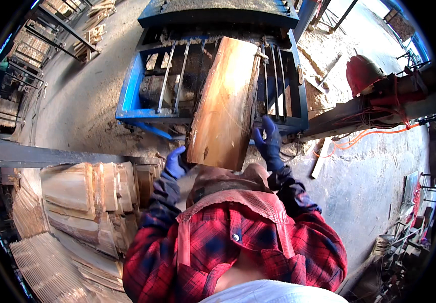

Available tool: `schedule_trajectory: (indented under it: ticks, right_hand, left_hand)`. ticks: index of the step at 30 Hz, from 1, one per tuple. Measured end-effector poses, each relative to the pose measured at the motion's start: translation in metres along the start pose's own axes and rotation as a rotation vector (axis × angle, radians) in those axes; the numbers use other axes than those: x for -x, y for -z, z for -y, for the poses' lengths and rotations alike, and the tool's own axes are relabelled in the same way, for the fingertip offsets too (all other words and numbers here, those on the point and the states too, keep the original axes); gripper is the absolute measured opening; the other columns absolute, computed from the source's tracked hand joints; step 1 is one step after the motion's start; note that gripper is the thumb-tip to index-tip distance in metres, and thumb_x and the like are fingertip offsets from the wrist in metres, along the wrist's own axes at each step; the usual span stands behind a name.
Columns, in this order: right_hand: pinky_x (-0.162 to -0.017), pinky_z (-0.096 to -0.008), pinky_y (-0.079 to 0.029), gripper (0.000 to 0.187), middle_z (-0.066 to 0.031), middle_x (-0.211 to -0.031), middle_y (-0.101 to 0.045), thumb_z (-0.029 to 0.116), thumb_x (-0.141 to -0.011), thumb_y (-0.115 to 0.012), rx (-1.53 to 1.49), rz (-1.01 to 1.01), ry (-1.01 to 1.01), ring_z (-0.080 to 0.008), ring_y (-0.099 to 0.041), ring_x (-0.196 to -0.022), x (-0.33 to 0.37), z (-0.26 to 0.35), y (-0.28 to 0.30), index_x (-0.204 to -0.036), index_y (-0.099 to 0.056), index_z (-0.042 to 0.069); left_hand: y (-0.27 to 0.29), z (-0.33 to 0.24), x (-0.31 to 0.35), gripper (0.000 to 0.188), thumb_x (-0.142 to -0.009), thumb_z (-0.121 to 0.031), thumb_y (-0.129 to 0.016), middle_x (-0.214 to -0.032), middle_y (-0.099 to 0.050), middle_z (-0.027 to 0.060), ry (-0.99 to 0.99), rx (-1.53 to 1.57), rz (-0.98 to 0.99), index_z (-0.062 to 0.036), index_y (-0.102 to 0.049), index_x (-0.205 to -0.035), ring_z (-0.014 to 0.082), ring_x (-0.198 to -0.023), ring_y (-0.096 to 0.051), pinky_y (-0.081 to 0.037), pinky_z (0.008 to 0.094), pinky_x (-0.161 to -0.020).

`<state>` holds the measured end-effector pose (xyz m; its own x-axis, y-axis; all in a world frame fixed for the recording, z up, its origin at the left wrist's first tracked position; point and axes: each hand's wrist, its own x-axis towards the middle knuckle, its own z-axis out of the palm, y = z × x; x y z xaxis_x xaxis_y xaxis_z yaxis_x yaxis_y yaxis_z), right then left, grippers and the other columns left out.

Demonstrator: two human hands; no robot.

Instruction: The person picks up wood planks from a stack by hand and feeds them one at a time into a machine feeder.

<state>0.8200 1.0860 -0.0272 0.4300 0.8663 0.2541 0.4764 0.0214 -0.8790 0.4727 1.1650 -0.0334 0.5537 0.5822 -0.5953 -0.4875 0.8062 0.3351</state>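
Observation:
A long wooden slab (224,103) with rough bark edges lies lengthwise across a blue metal machine frame (132,86). Its near end sticks out toward my body. At the near left corner, my left hand (176,163) in a blue glove grips the slab's edge, some fingers hidden beside or under the wood. My right hand (269,139), gloved alike, is next to the slab's right edge with thumb and fingers apart. Whether it touches the wood is hard to see.
Thin metal bars (172,76) span the frame on both sides of the slab. Stacked boards (71,194) stand at my left behind a grey beam (51,154). On the right are a metal arm (349,113) with a red helmet (363,74) and an orange hose (364,135).

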Motion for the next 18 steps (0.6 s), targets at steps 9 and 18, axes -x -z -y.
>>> schedule_trajectory:
  ticks: [9, 18]
  right_hand:
    - [-0.064, -0.0253, -0.050, 0.030, -0.0031, -0.083, -0.063, 0.027, -0.090, -0.070, -1.062, -0.075, -0.722, -0.0119, -0.060, -0.071, 0.005, 0.031, -0.055, -0.099, -0.057, 0.002]
    - [-0.104, -0.0372, -0.039, 0.082, -0.0222, -0.142, -0.039, 0.025, -0.085, -0.074, -0.756, 0.175, -0.270, -0.0286, -0.043, -0.127, -0.080, 0.073, -0.084, -0.145, -0.027, -0.006]
  left_hand:
    - [-0.073, -0.002, -0.071, 0.047, -0.089, -0.013, -0.071, -0.108, -0.060, 0.0014, -0.693, -0.613, -0.388, 0.0030, -0.053, -0.129, 0.0111, -0.095, -0.054, -0.046, 0.0255, -0.084]
    - [-0.087, -0.106, -0.091, 0.053, -0.088, -0.007, -0.070, -0.114, -0.060, 0.0039, -0.686, -0.610, -0.336, 0.0040, -0.049, -0.135, 0.0130, -0.101, -0.056, -0.046, 0.0281, -0.090]
